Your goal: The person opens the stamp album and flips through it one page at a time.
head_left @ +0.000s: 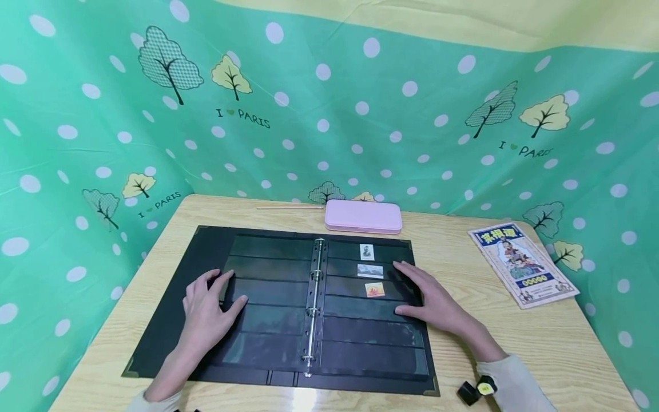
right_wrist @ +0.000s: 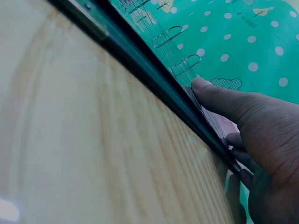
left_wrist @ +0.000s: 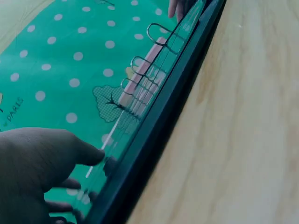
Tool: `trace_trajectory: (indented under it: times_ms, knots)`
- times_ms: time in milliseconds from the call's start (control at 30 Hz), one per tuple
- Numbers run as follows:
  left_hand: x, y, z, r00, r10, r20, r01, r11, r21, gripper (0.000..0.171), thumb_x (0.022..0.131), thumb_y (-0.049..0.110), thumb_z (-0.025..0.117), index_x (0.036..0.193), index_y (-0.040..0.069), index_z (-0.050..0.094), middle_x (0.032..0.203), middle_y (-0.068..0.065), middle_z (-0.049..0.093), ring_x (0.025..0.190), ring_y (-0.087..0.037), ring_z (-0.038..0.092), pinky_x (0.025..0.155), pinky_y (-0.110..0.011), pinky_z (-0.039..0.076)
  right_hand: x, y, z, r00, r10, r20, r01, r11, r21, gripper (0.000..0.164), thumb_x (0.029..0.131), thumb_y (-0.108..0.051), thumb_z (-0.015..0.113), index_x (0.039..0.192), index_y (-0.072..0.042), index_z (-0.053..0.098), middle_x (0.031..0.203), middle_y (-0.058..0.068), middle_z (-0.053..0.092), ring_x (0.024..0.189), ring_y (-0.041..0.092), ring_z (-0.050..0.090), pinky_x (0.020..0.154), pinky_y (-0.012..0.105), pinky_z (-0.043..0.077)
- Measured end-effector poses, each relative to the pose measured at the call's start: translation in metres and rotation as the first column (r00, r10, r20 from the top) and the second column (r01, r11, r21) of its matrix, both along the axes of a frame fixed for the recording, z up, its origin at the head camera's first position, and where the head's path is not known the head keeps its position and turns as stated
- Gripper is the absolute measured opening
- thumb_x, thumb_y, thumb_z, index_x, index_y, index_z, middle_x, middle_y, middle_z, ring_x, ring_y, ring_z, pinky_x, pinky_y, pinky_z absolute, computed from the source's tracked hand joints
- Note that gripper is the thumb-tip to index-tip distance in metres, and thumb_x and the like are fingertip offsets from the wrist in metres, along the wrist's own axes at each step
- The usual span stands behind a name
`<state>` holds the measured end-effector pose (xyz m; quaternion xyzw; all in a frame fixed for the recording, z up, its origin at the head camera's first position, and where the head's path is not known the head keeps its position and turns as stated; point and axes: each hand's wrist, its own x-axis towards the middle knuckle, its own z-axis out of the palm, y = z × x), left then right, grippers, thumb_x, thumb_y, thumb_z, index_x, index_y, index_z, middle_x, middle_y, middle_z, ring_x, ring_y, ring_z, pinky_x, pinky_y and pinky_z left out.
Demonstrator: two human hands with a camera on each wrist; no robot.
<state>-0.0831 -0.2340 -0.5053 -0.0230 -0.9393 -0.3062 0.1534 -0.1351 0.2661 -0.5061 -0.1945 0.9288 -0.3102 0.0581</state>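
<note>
A black ring-binder stamp album (head_left: pixel 193 252) lies spread flat on the table, its metal rings (head_left: pixel 316 276) down the middle. Three stamps sit in separate upper strips of the right page: a pale portrait stamp (head_left: pixel 366 252), a wide grey one (head_left: pixel 370 270) and an orange one (head_left: pixel 374 290). At the left page's outer edge rests my left hand (head_left: pixel 206 312), thumb and fingers apart. My right hand (head_left: pixel 435 300) lies at the right page's outer edge, thumb and forefinger spread over it; its other fingers are partly hidden in the head view. Neither hand appears to grip anything.
Behind the album are a pink case (head_left: pixel 362 216) and a thin stick (head_left: pixel 290 208). A printed booklet (head_left: pixel 522 266) lies at the right. Green dotted cloth (head_left: pixel 324 126) hangs around the back and sides of the wooden table (head_left: pixel 458 252).
</note>
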Motion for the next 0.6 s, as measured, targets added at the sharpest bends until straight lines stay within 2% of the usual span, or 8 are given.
trace_trajectory:
  times_ms: [100,200,333,600]
  knots:
    - [-0.002,0.0,-0.001,0.998,-0.055,-0.016,0.055,0.998,0.014,0.062,0.092,0.015,0.091,0.146,-0.003,0.067,0.156,-0.034,0.048,0.15,-0.06,0.031,0.109,-0.08,0.026,0.0,0.0,0.002,1.0,0.006,-0.004,-0.006,1.0,-0.002,0.098,0.092,-0.039,0.093,0.174,-0.024,0.04,0.177,0.023,0.035,0.16,0.054,0.035,0.12,0.079,0.034]
    - [-0.003,0.0,-0.001,0.992,-0.124,0.033,0.124,0.992,-0.012,0.068,0.095,0.024,0.09,0.152,-0.002,0.064,0.164,-0.034,0.044,0.161,-0.059,0.023,0.121,-0.081,0.018,-0.002,0.0,0.005,1.0,0.015,-0.017,-0.015,1.0,-0.009,0.097,0.093,-0.04,0.092,0.174,-0.024,0.04,0.177,0.023,0.034,0.162,0.052,0.032,0.12,0.079,0.034]
    - [-0.002,0.0,-0.002,0.978,-0.18,0.105,0.188,0.98,-0.064,0.075,0.1,0.034,0.084,0.16,-0.001,0.055,0.171,-0.033,0.036,0.163,-0.057,0.02,0.13,-0.073,0.012,-0.006,0.002,0.01,0.999,0.014,-0.039,-0.015,1.0,-0.027,0.097,0.094,-0.038,0.092,0.174,-0.02,0.04,0.179,0.022,0.03,0.166,0.049,0.022,0.123,0.078,0.03]
    - [-0.002,0.0,-0.002,0.976,-0.187,0.11,0.196,0.977,-0.082,0.075,0.103,0.036,0.08,0.163,0.002,0.052,0.173,-0.032,0.034,0.163,-0.056,0.021,0.13,-0.072,0.012,-0.024,0.005,0.016,1.0,-0.024,0.005,0.024,0.999,-0.029,0.097,0.096,-0.037,0.089,0.176,-0.019,0.036,0.181,0.024,0.025,0.167,0.05,0.017,0.126,0.078,0.023]
